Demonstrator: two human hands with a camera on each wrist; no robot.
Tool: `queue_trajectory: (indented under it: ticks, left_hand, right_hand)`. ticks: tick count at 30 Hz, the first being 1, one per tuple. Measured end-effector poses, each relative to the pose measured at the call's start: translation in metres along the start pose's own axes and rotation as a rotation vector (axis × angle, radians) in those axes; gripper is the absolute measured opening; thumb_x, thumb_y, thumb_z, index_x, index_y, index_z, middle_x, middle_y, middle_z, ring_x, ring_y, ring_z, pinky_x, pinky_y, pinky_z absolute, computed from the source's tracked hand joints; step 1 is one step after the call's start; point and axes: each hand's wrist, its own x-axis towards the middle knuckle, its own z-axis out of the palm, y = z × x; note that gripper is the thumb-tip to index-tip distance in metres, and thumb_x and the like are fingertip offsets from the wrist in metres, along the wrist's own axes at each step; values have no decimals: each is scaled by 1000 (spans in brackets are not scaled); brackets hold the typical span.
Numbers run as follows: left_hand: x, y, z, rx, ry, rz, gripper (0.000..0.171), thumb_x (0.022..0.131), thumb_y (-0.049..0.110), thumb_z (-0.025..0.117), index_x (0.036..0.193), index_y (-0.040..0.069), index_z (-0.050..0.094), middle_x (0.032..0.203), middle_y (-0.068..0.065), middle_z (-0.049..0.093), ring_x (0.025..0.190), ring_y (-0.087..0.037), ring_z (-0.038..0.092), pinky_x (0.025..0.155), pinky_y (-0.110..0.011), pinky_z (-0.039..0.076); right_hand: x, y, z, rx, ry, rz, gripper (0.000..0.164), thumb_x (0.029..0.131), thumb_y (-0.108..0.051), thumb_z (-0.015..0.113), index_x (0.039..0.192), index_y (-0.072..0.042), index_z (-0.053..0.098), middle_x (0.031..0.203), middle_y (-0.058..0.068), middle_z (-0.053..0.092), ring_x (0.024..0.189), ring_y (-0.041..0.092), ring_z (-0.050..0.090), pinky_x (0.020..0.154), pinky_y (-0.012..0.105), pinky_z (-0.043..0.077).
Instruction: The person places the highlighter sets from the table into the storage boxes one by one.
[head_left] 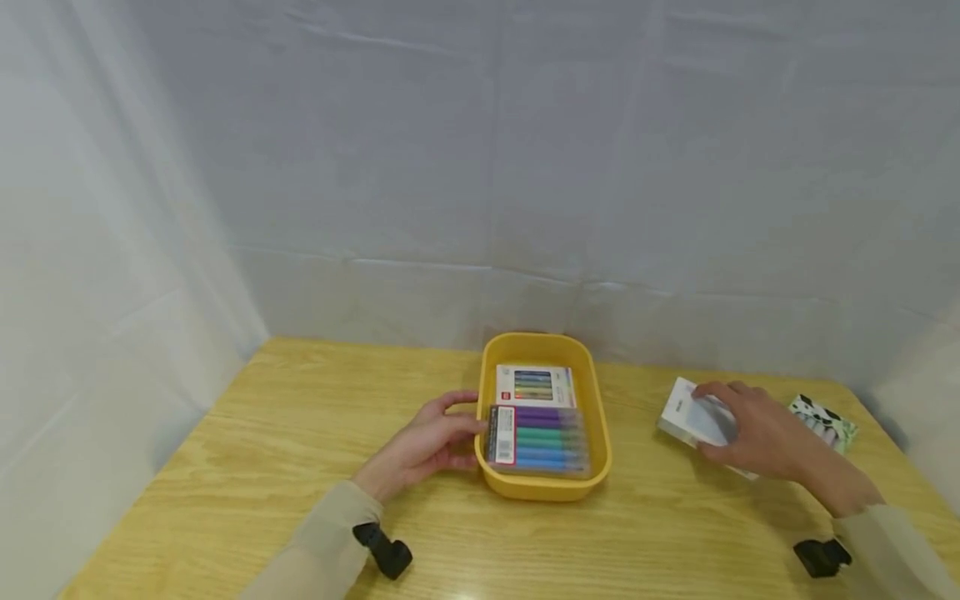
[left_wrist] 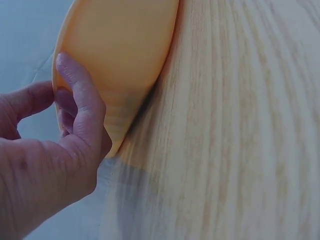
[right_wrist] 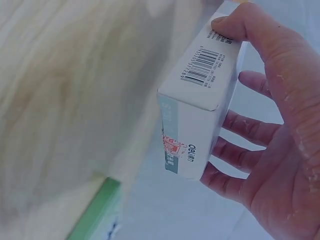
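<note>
Lying in the yellow plastic basket (head_left: pixel 600 417) are a clear pack of coloured pens (head_left: pixel 547 442) and a white box with a window (head_left: pixel 534 385). My left hand (head_left: pixel 431 437) is at the basket's left side, thumb and fingers pinching its rim in the left wrist view. Over to the right, my right hand (head_left: pixel 757 425) grips a small white carton (head_left: pixel 686 412) between thumb and fingers, tilted above the table. The right wrist view shows a barcode and printed lettering on this carton (right_wrist: pixel 200 90); its far side is hidden.
A green-and-white patterned pack (head_left: pixel 832 421) lies on the table behind my right forearm, partly covered by it. The wooden table (head_left: pixel 300 417) ends at a pale sheet (head_left: pixel 450 167) hanging behind and at both sides. Black straps circle both wrists.
</note>
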Motion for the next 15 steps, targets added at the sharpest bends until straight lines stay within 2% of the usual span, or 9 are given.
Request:
queue_trajectory:
  ticks: [9, 15]
  left_hand:
    - [-1, 4, 3, 29, 19, -8, 64, 94, 9, 66, 150, 5, 34, 126, -18, 65, 94, -19, 66, 69, -32, 59]
    - [-3, 8, 2, 44, 14, -14, 64, 95, 9, 65, 150, 5, 34, 131, -22, 63, 95, -19, 67, 69, -32, 60]
  right_hand:
    - [0, -32, -21, 22, 89, -64, 69, 79, -42, 84, 137, -16, 57, 130, 23, 61, 93, 30, 59, 62, 33, 46]
    - [3, -55, -27, 38, 204, -155, 67, 74, -36, 88, 132, -17, 61, 124, 20, 64, 96, 32, 61, 66, 36, 49]
